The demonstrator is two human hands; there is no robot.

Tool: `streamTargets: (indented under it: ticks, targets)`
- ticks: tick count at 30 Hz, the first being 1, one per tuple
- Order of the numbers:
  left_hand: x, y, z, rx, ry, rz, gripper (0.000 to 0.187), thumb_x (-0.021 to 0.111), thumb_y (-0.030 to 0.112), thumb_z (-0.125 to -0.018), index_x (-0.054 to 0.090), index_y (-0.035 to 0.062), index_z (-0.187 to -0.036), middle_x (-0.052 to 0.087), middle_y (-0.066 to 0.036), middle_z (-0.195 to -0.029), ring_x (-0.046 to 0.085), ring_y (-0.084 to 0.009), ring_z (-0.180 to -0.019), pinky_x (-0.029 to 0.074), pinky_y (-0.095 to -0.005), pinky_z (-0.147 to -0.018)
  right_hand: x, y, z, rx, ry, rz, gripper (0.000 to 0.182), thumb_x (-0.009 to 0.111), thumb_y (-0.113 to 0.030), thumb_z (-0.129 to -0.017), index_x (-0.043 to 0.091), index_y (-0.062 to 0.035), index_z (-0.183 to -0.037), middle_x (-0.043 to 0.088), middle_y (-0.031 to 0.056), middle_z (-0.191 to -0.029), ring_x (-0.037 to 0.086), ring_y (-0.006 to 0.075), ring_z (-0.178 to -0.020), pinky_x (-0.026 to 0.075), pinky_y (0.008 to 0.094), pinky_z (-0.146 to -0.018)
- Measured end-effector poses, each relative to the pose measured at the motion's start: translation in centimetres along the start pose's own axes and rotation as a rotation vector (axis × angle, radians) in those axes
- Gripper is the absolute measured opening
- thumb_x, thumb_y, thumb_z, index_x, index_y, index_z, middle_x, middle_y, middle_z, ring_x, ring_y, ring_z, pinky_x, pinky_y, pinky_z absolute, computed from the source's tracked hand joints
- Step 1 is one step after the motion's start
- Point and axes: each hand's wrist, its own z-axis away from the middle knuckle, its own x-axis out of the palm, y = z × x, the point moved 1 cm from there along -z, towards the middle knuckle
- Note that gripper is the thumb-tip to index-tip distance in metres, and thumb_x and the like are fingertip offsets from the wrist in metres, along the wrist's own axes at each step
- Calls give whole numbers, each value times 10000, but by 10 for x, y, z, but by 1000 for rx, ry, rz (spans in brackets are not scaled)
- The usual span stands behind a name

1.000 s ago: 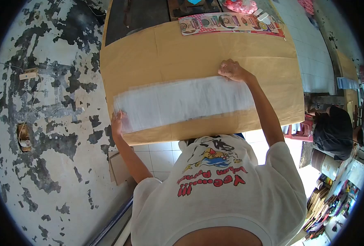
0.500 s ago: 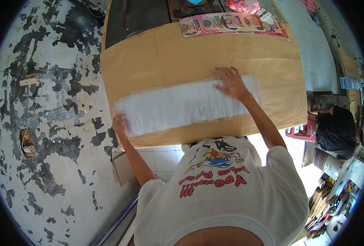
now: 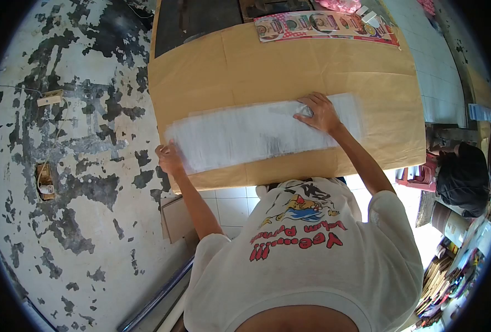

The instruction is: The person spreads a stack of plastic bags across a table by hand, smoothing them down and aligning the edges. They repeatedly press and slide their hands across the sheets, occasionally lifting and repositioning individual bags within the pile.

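A long whitish, streaky sheet (image 3: 245,133), perhaps thin plastic, lies slantwise across brown paper (image 3: 267,66) on the table; its edges look blurred. My left hand (image 3: 169,157) is at the sheet's left end, fingers curled in and closed at its edge. Over the right part of the sheet, my right hand (image 3: 321,115) bends its fingers toward the thumb. A small grey, crumpled-looking patch between them appears to be gathered sheet. The fingertips of my left hand are partly hidden.
A printed strip with food pictures (image 3: 328,27) lies along the table's far side, with a white plug-like item (image 3: 369,16) and a pink bundle (image 3: 339,4) near it. A peeling wall (image 3: 85,182) stands left. Far right, a person in black (image 3: 464,180) is beside a red chair (image 3: 422,174).
My right hand's fingers have drawn in toward the thumb, and the grey patch shows between them. The whole view has shifted slightly; my left hand stays at the sheet's left end.
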Motion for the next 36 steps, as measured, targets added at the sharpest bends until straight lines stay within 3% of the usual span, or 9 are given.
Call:
streamTargets:
  ticks: [4, 5, 8, 10, 18, 22, 25, 29, 36]
  targets:
    - [14, 30, 14, 455, 365, -63, 457, 703, 327, -857, 539, 75, -1201, 616, -121, -1153, 561, -349, -1052, 389, -467, -944, -4, -2, -1, -10, 31, 14, 501, 804, -382, -741, 669, -91, -1127, 651, 91, -1152, 569, 315, -1130, 441, 434, -997]
    - [-12, 98, 42, 520, 192, 542, 377, 704, 235, -831, 571, 62, -1139, 603, -125, -1073, 547, -364, -1023, 387, -454, -947, -5, -4, 0, -17, 31, 22, 506, 803, -384, -742, 666, -94, -1133, 651, 91, -1152, 568, 315, -1129, 438, 434, -997]
    - [-16, 211, 150, 1058, -634, 750, 504, 817, 313, -686, 634, 52, -1077, 583, -136, -1163, 507, -336, -1126, 362, -482, -990, -4, -3, -2, 47, -89, 34, 505, 755, -430, -791, 659, -70, -1132, 641, 109, -1157, 547, 315, -1164, 404, 443, -1028]
    - [-34, 267, 216, 1471, -802, 591, 575, 747, 429, -745, 621, 67, -1174, 583, -117, -1136, 520, -309, -1092, 377, -456, -969, 3, 2, -2, 69, -148, 9, 480, 732, -401, -824, 641, -72, -1162, 639, 111, -1158, 541, 318, -1169, 394, 446, -1032]
    - [-12, 308, 260, 1453, -570, 529, 689, 610, 552, -860, 538, 98, -1373, 577, -97, -1034, 525, -263, -945, 396, -411, -857, -63, 155, 77, 183, 283, 371, 618, 697, -347, -875, 487, -80, -1391, 499, 145, -1411, 441, 338, -1301, 288, 512, -1102]
    - [-38, 322, 258, 1397, -632, 450, 617, 636, 492, -863, 559, 112, -1343, 577, -89, -1015, 524, -266, -938, 396, -408, -846, -164, 289, 207, 873, 266, 990, 854, 596, -647, -858, 416, -74, -1466, 454, 177, -1475, 421, 344, -1367, 329, 477, -1120]
    - [-30, 338, 263, 1335, -717, 393, 499, 651, 405, -868, 592, 103, -1261, 586, -107, -1114, 536, -286, -1036, 395, -443, -911, -225, 365, 294, 1352, 258, 356, 1002, 581, -757, -801, 394, -37, -1473, 520, 229, -1402, 528, 383, -1266, 400, 404, -1069]
    - [-20, 352, 272, 1569, -437, 341, 328, 635, 248, -872, 605, 103, -1165, 507, -143, -1392, 479, -323, -1283, 342, -517, -1074, -251, 329, 294, 1252, 96, -549, 958, 573, -700, -857, 434, 63, -1420, 575, 174, -1340, 529, 254, -1244, 385, 367, -1063]
    - [-25, 352, 272, 1564, -703, 439, 586, 576, 407, -899, 465, 191, -1432, 356, -116, -1551, 398, -339, -1379, 249, -562, -1148, -246, 357, 310, 1179, 159, -419, 648, 540, -512, -965, 574, 31, -1317, 629, 155, -1285, 568, 241, -1216, 416, 326, -1034]
